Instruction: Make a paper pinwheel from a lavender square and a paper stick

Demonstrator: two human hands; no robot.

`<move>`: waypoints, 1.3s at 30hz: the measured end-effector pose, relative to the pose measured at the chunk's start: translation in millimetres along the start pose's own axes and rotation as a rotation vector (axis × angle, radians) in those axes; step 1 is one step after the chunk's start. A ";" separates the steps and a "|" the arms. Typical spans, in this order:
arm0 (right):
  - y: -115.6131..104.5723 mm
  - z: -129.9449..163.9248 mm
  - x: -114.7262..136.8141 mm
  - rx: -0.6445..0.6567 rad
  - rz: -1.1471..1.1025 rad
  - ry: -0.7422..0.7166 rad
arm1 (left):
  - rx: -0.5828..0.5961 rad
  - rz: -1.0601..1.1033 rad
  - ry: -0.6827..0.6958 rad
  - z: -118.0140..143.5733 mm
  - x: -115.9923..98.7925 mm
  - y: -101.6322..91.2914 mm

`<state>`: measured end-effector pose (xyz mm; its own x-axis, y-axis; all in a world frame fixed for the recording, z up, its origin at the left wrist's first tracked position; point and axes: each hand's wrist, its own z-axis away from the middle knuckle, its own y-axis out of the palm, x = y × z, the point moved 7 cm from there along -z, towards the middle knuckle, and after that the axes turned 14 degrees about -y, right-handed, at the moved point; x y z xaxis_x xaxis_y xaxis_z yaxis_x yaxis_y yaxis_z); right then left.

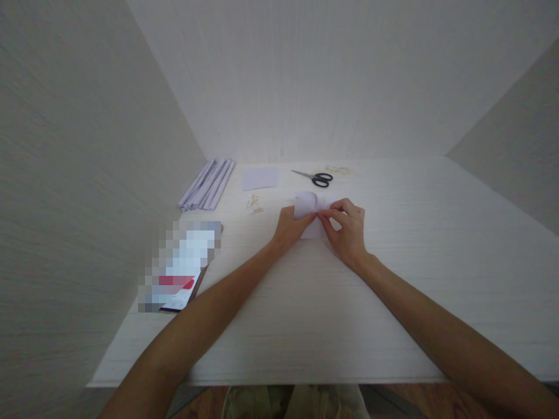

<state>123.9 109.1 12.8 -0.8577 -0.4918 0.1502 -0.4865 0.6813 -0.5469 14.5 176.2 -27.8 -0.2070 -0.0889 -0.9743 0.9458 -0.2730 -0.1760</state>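
Pale lilac paper piece (307, 205) at mid-table, slightly far of centre, partly folded with a curled flap standing up. Left hand (290, 227) and right hand (347, 230) meeting over it, fingertips of both pressed together in a pinch on the fold near its middle. Judged light, thin, limp; creases easily, tears if tugged. Best held at fold line or edges with fingertips. Scissors (315, 177) far, flat sheet (261, 178) far left, folded strips (208, 184) further left.
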 end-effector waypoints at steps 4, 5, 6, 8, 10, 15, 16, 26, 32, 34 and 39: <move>-1.0 0.0 2.0 -0.001 -0.017 0.008 | -0.016 0.041 -0.038 -1.0 2.3 -1.4; -1.4 -0.1 2.5 0.000 -0.017 0.008 | -0.020 0.056 -0.049 -1.4 3.2 -1.7; -1.7 -0.3 3.1 0.004 -0.017 0.007 | -0.022 0.073 -0.058 -1.9 4.0 -1.9; -2.5 -0.9 3.7 0.009 -0.022 0.004 | -0.020 0.101 -0.068 -2.8 5.3 -1.9; -3.0 -1.8 3.8 0.013 -0.032 0.001 | -0.015 0.112 -0.060 -3.3 5.4 -1.6; -1.8 -2.6 3.7 0.031 -0.053 -0.009 | -0.005 0.120 -0.042 -3.9 4.8 -1.3; -1.5 -2.5 3.9 0.032 -0.055 -0.010 | -0.004 0.123 -0.043 -3.9 5.0 -1.4; -5.3 -0.5 -14.2 -0.094 -0.260 0.179 | 0.005 0.053 -0.058 -0.3 3.5 -0.5; 14.1 7.3 -30.1 -0.121 -0.625 0.372 | 0.038 0.011 -0.024 3.1 0.2 2.7; 16.4 7.6 -30.5 -0.108 -0.653 0.401 | 0.055 -0.015 -0.009 3.5 -0.2 4.8; 14.1 6.1 -29.1 -0.079 -0.631 0.413 | 0.049 -0.085 0.024 3.0 -1.5 6.7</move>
<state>143.0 129.7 -4.3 -0.3976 -0.5689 0.7199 -0.9030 0.3819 -0.1968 20.4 171.6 -27.1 -0.2790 -0.0407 -0.9594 0.9116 -0.3254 -0.2513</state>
